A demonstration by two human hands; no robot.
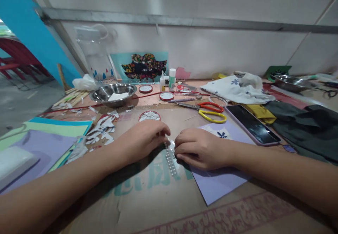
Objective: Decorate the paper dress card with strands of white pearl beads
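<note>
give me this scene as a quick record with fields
left hand: left hand at upper end of silver bead strands, grip unclear
right hand: right hand beside strands, partly over purple sheet, fingers curled
surface: cardboard
tool: scissors, red and yellow handles
containers: white beads in round dish; metal bowl holding paper
device: phone, face up

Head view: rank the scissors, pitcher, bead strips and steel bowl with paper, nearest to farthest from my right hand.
From the right hand:
1. Bead strips, just left
2. Scissors, beyond it
3. Steel bowl, far left
4. Pitcher, behind the bowl
</note>
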